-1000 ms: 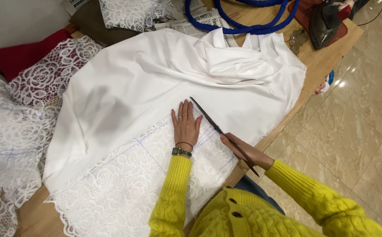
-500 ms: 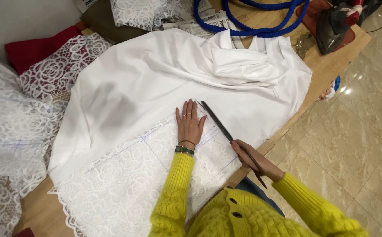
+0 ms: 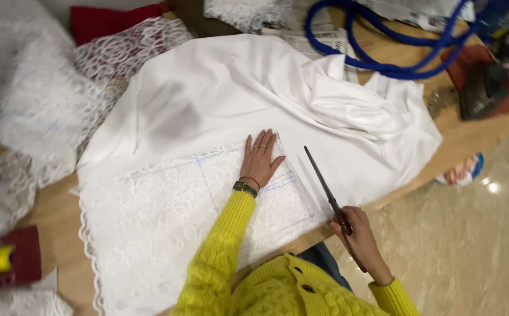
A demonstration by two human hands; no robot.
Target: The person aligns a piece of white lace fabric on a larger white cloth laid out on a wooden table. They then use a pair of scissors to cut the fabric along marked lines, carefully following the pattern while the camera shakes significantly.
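At five o'clock the right hand [image 3: 356,234] grips long dark scissors [image 3: 323,182], blades shut, lying on the white fabric [image 3: 237,88]. The left hand [image 3: 260,158] presses flat, fingers spread, on the lace panel [image 3: 161,216] at centre; its blue marked lines look uncut. At one o'clock, a blue cord [image 3: 383,61] crosses the tabletop [image 3: 470,137].

Your left hand [image 3: 260,159] lies flat, fingers spread, on the lace [image 3: 166,216], at its upper edge where it meets the white cloth [image 3: 237,88]. Your right hand [image 3: 356,237], right of the lace at the table [image 3: 470,137] edge, grips the scissors [image 3: 324,187]; their blades, which look closed, point up over the white cloth, just right of the lace. Blue lines cross the lace near your left hand. A blue cord [image 3: 377,55] loops on the table beyond the white cloth, well away from the lace. A red box [image 3: 20,263] sits left of the lace.
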